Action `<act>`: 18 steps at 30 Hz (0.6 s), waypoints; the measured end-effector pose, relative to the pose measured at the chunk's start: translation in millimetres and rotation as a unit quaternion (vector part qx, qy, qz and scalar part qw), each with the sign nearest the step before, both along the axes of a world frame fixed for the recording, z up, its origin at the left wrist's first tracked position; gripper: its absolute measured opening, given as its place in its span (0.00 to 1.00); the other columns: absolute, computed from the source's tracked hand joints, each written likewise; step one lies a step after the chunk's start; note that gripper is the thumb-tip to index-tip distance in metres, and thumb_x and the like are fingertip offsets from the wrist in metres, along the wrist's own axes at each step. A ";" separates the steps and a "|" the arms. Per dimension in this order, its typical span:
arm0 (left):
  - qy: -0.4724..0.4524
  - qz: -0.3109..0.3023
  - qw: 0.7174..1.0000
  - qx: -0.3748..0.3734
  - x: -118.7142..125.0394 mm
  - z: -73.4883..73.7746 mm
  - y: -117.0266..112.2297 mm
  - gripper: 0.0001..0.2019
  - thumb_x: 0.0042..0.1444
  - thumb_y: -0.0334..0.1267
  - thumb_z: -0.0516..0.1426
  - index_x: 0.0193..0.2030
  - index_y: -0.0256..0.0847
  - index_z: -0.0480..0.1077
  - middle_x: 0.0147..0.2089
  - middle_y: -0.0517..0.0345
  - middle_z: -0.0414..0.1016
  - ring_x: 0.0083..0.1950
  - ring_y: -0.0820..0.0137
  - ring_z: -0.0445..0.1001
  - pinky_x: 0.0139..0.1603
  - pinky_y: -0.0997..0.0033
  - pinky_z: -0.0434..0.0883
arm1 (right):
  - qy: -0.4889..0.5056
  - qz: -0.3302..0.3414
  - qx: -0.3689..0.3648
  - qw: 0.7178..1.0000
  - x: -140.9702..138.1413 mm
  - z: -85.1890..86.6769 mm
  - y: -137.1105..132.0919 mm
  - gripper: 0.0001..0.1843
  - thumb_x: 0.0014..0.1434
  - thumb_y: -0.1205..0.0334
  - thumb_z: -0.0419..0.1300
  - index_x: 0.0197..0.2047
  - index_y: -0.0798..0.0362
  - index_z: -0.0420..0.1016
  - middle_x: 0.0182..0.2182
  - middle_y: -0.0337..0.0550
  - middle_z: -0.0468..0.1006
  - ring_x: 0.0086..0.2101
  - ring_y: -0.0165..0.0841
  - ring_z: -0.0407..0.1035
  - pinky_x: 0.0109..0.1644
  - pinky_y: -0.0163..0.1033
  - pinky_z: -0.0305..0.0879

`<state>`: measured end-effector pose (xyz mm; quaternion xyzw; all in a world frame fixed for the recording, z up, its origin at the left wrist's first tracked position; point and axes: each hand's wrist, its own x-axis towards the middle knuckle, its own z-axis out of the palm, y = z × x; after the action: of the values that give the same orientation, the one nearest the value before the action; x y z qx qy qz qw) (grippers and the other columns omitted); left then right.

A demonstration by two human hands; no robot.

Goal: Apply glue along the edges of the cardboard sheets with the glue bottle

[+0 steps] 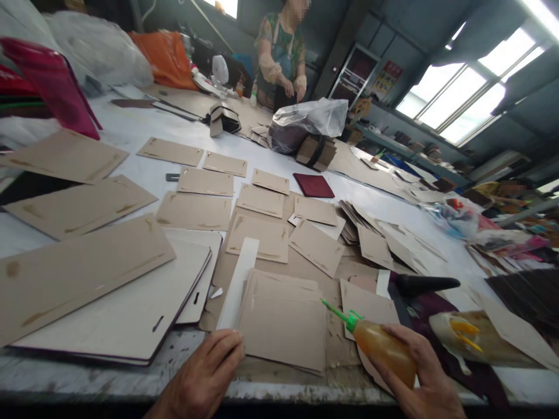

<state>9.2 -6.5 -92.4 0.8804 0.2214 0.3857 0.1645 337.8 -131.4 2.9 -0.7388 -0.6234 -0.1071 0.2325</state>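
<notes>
My right hand (419, 378) is wrapped round a small amber glue bottle (381, 347) with a green nozzle that points left over a stack of tan cardboard pieces (283, 320). My left hand (205, 375) rests at the table's near edge, fingers curled, fingertips touching the stack's left corner and the foot of a white paper strip (239, 284). Many more tan cardboard panels (194, 210) lie spread flat over the white table (131, 131).
A dark red cover (313, 185) lies mid-table. Large white boards (131, 308) sit at the left. A second glue bottle (474, 338) and a black tool (421, 284) lie at the right. Across the table another person (282, 55) stands near a plastic bag (308, 119).
</notes>
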 end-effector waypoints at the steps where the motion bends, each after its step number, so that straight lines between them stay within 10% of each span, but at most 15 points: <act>1: 0.000 0.002 1.000 0.000 -0.3 -1.1 -0.6 0.18 0.59 0.17 0.46 0.50 0.33 0.69 0.48 0.47 0.71 0.55 0.67 0.68 0.58 0.71 0.68 | -0.019 0.017 0.000 1.000 0.4 -1.7 4.1 0.15 0.60 0.52 0.57 0.49 0.48 0.66 0.42 0.45 0.73 0.42 0.36 0.72 0.47 0.37 0.70; 11: -0.001 0.001 1.000 0.002 0.9 -2.6 -1.7 0.18 0.59 0.17 0.46 0.49 0.32 0.70 0.48 0.45 0.71 0.55 0.66 0.67 0.57 0.70 0.69 | -0.036 0.110 -0.103 0.988 11.7 15.7 1.0 0.18 0.59 0.60 0.59 0.53 0.44 0.65 0.47 0.45 0.70 0.45 0.35 0.72 0.48 0.35 0.70; 18: -0.003 0.002 1.000 0.014 0.9 -3.3 0.8 0.17 0.60 0.19 0.46 0.50 0.34 0.69 0.48 0.47 0.72 0.54 0.66 0.68 0.56 0.70 0.70 | -0.010 0.054 -0.017 0.998 -0.4 1.6 15.4 0.14 0.59 0.61 0.58 0.49 0.46 0.69 0.45 0.46 0.72 0.44 0.38 0.71 0.48 0.43 0.70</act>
<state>10.1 -5.7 -95.7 0.8812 0.2173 0.3915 0.1515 337.4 -116.0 4.5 -0.7071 -0.6662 -0.0907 0.2191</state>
